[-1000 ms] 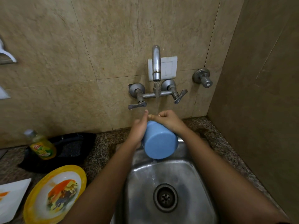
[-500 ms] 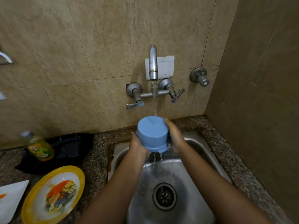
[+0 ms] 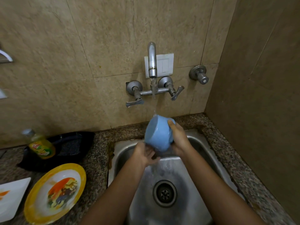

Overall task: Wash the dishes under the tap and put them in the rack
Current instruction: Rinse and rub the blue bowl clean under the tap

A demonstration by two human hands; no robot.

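Their right hand (image 3: 178,140) is wrapped round the blue cup (image 3: 156,135), tilted under the tap (image 3: 152,62) stream over the sink (image 3: 203,148). Left hand (image 3: 145,153) sits just under it, grip honestly unclear.

Our bare left forearm (image 3: 116,192) and right forearm (image 3: 215,184) stretch forward, angled toward each other. Our right grip (image 3: 178,138) clasps the round light-blue plastic cup (image 3: 155,135) from its right side, thumb laid across the upper wall, the other fingers hidden behind. Our left grip (image 3: 146,154) sits lower, beneath the cup's lower end, palm turned upward, fingers loosely spread; whether they touch the cup we cannot tell.
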